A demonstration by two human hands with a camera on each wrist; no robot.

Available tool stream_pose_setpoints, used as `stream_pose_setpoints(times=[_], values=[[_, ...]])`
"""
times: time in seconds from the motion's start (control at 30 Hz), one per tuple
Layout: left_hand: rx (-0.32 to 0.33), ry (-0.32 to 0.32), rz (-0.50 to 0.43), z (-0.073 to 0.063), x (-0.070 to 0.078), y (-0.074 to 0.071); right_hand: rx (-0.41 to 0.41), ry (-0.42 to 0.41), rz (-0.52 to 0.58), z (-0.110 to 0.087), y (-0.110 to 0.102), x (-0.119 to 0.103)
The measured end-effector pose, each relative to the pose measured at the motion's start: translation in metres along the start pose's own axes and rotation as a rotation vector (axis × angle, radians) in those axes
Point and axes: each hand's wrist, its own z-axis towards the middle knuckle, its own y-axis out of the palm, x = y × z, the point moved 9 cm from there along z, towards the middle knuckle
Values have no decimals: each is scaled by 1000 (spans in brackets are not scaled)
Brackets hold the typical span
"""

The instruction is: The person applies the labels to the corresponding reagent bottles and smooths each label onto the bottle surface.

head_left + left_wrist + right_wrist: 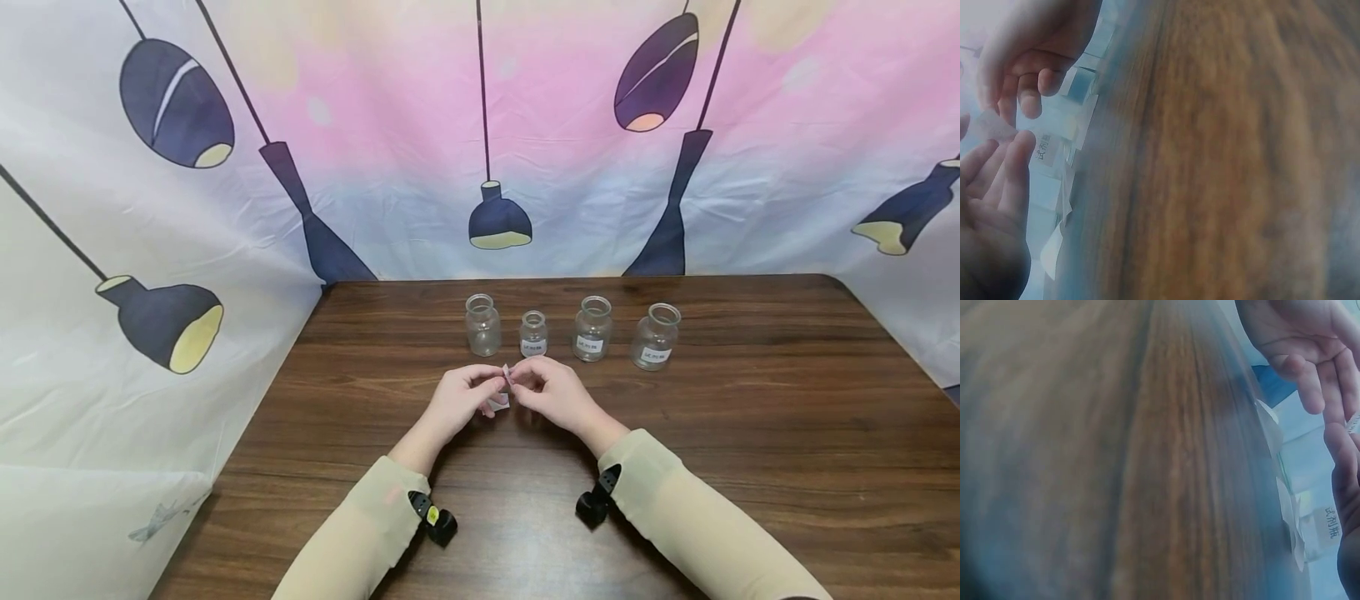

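My left hand [463, 398] and right hand [557, 393] meet near the middle of the table. Between their fingertips both pinch a small white label [507, 374], seen also as a pale slip [992, 127] in the left wrist view. Just behind the hands stands a clear glass jar [482, 333] with no label showing. Three more glass jars carry white labels: a small one [534, 327], a larger one [593, 333], and one at the right [655, 340]. White paper [499, 402] lies on the table by my left fingers, partly hidden by them.
The dark wood-grain table [787, 433] runs back to a fabric backdrop [420, 125] printed with hanging lamps. The jars stand open-mouthed in a rough row toward its far edge. Loose white paper pieces [1052, 251] curl up from the tabletop in the left wrist view.
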Motion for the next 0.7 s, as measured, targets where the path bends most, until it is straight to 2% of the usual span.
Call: stream_pose_setpoints(times=[0.17, 0.4, 0.5, 0.53, 0.7], values=[[38, -1, 38, 3, -8, -3, -3, -63, -57, 1, 2, -6], [158, 32, 86, 5, -7, -13, -38, -75, -78, 4, 7, -6], [188, 17, 83, 4, -8, -17, -29, -35, -95, 7, 5, -4], [191, 17, 80, 3, -4, -17, -21, -14, -100, 8, 4, -2], [200, 0, 51, 3, -5, -20, 8, 108, -91, 14, -1, 10]])
